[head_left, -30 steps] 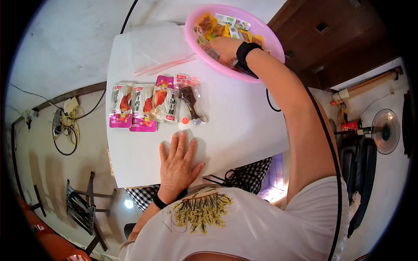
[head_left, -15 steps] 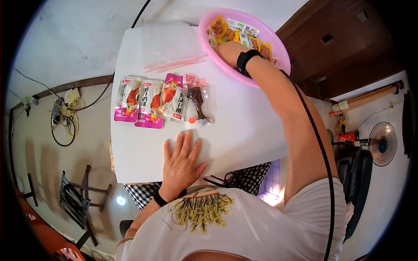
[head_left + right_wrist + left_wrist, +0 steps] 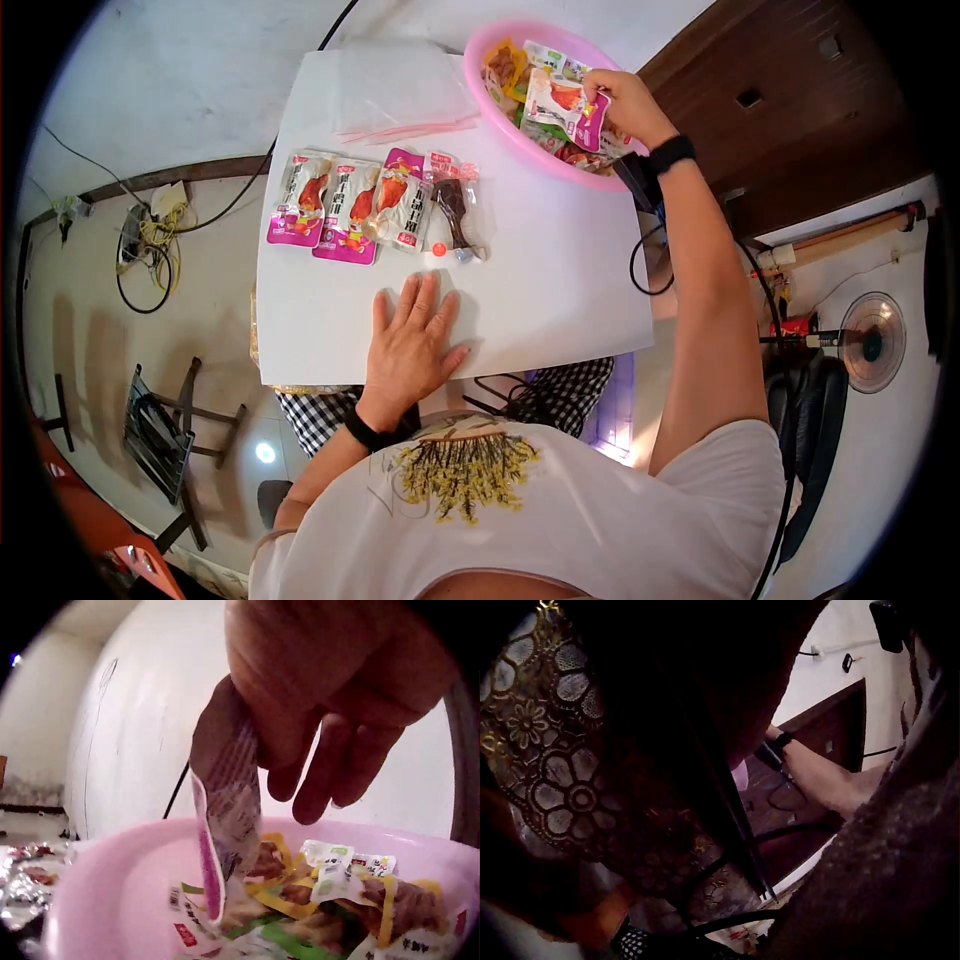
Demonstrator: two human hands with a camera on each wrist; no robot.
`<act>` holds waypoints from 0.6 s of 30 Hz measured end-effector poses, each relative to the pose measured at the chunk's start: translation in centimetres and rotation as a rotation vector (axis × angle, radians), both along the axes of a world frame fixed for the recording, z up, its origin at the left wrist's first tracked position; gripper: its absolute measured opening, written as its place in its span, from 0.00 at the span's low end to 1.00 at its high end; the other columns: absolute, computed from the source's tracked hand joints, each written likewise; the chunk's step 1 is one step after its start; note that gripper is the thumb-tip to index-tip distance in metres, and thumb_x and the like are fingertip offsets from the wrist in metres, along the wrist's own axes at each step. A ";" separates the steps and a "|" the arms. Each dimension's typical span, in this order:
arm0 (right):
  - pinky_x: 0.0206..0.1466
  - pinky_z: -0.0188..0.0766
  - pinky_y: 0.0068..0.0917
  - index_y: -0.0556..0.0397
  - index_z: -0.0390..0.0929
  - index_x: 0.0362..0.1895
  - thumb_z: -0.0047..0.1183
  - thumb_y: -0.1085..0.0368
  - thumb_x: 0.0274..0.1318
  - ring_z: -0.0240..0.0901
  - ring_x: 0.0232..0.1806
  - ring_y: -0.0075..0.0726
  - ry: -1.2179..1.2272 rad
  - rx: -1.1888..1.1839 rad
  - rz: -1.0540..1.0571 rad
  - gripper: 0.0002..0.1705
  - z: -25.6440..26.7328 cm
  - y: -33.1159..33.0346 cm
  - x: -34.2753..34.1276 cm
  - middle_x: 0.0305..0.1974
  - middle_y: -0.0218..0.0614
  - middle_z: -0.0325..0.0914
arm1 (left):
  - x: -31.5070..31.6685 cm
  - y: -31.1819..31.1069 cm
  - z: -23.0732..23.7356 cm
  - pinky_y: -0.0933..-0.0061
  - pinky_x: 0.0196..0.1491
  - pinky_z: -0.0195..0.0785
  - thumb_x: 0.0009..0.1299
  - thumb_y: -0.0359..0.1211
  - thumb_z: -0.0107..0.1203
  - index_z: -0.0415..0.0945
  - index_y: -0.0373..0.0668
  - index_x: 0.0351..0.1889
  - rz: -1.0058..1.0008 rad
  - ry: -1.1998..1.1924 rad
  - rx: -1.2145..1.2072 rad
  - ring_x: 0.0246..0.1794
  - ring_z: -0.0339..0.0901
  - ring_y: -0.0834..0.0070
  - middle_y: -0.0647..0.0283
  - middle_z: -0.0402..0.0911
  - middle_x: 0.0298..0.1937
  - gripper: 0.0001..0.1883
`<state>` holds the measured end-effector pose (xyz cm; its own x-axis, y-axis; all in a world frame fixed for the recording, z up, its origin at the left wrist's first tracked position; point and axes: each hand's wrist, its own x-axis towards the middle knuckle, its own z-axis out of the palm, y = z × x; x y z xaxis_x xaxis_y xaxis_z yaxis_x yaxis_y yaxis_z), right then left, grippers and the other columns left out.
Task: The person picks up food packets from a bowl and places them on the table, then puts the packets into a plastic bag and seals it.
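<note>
In the head view the right hand (image 3: 630,105) pinches a white and purple food packet (image 3: 566,104) over the pink basin (image 3: 480,72). The right wrist view shows this packet (image 3: 229,802) hanging on edge from the right hand (image 3: 330,697), above other packets (image 3: 300,892) in the basin. The left hand (image 3: 408,345) lies flat on the white table with fingers spread, below a row of packets: three white and purple ones (image 3: 302,198) and a clear one with dark meat (image 3: 455,215). The left wrist view is mostly dark and does not show the left hand clearly.
Clear plastic bags (image 3: 400,90) with red-edged openings lie at the table's back, left of the basin. A black cable runs along the right arm. A fan (image 3: 873,342) stands at the far right, and a folding stool (image 3: 165,430) at the left.
The right hand has come up out of the basin with a white and purple packet in its grip. The left hand stays flat on the table. The head view has shifted slightly.
</note>
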<state>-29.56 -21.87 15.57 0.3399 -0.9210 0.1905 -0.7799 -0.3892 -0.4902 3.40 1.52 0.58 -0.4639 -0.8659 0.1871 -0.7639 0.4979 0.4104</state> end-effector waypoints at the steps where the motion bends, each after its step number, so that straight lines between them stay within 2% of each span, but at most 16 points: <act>1: 0.36 0.66 0.23 0.57 0.69 0.27 0.42 0.87 0.38 0.68 0.33 0.24 -0.087 0.025 -0.022 0.13 0.4 1.3 0.3 0.26 0.33 0.70 | 0.0 -0.1 0.0 0.42 0.70 0.40 0.60 0.47 0.59 0.69 0.45 0.62 0.001 0.003 -0.009 0.73 0.52 0.55 0.50 0.57 0.72 0.33; 2: 0.37 0.67 0.21 0.57 0.69 0.27 0.43 0.87 0.39 0.67 0.34 0.22 -0.175 0.054 -0.044 0.13 0.7 2.0 0.4 0.27 0.31 0.70 | 0.0 0.0 0.0 0.42 0.70 0.40 0.61 0.47 0.59 0.69 0.45 0.62 0.003 0.006 -0.014 0.73 0.52 0.56 0.50 0.57 0.72 0.32; 3: 0.41 0.67 0.19 0.55 0.69 0.29 0.42 0.88 0.40 0.66 0.36 0.21 -0.293 0.056 0.038 0.14 0.5 2.5 0.1 0.30 0.26 0.71 | 0.0 0.1 0.0 0.42 0.70 0.40 0.61 0.47 0.59 0.69 0.45 0.62 0.003 0.007 -0.017 0.73 0.52 0.56 0.50 0.57 0.72 0.32; 6: 0.41 0.68 0.18 0.54 0.69 0.29 0.42 0.88 0.42 0.67 0.36 0.20 -0.368 -0.128 0.123 0.15 0.0 5.0 0.5 0.33 0.24 0.72 | 0.0 0.2 -0.2 0.42 0.69 0.41 0.61 0.48 0.58 0.69 0.45 0.62 0.008 0.004 -0.035 0.73 0.52 0.56 0.50 0.57 0.72 0.32; 7: 0.42 0.69 0.17 0.52 0.68 0.28 0.44 0.87 0.44 0.67 0.39 0.18 -0.278 -0.208 0.085 0.15 -0.2 5.6 0.4 0.34 0.24 0.72 | 0.0 0.1 -0.2 0.43 0.69 0.42 0.62 0.48 0.58 0.69 0.45 0.62 0.001 0.009 -0.045 0.73 0.52 0.56 0.51 0.58 0.71 0.32; 10: 0.42 0.68 0.15 0.51 0.67 0.28 0.46 0.86 0.47 0.69 0.41 0.16 -0.749 0.095 0.092 0.14 -1.1 9.2 3.5 0.36 0.25 0.74 | 0.3 0.4 -0.3 0.43 0.69 0.43 0.63 0.49 0.56 0.69 0.44 0.61 0.006 0.004 -0.052 0.72 0.53 0.56 0.51 0.59 0.71 0.31; 11: 0.41 0.67 0.14 0.48 0.67 0.29 0.47 0.85 0.49 0.69 0.39 0.15 -0.804 0.187 0.031 0.14 -1.7 9.7 3.8 0.35 0.24 0.74 | 0.3 0.3 -0.5 0.43 0.69 0.43 0.63 0.49 0.56 0.69 0.44 0.61 0.003 0.007 -0.062 0.72 0.53 0.56 0.51 0.59 0.71 0.31; 14: 0.35 0.68 0.13 0.47 0.68 0.30 0.46 0.85 0.51 0.68 0.34 0.15 -0.778 0.138 0.092 0.15 -5.4 9.7 4.8 0.32 0.23 0.73 | 0.4 0.5 -0.4 0.43 0.68 0.43 0.65 0.50 0.54 0.70 0.44 0.61 0.003 0.015 -0.089 0.72 0.54 0.57 0.51 0.61 0.69 0.30; 15: 0.32 0.69 0.15 0.47 0.69 0.30 0.46 0.85 0.51 0.68 0.31 0.15 -0.842 0.188 0.087 0.15 -5.5 10.8 6.6 0.30 0.23 0.71 | 0.4 0.5 -0.5 0.43 0.68 0.43 0.65 0.50 0.54 0.70 0.44 0.61 0.003 0.020 -0.092 0.72 0.53 0.57 0.51 0.61 0.69 0.30; 18: 0.31 0.69 0.16 0.47 0.70 0.30 0.46 0.85 0.51 0.69 0.30 0.17 -0.972 0.358 0.030 0.15 -7.6 10.9 10.2 0.30 0.25 0.71 | 0.4 0.6 -1.0 0.43 0.68 0.43 0.64 0.51 0.54 0.69 0.45 0.61 0.005 0.027 -0.096 0.72 0.53 0.57 0.52 0.60 0.70 0.30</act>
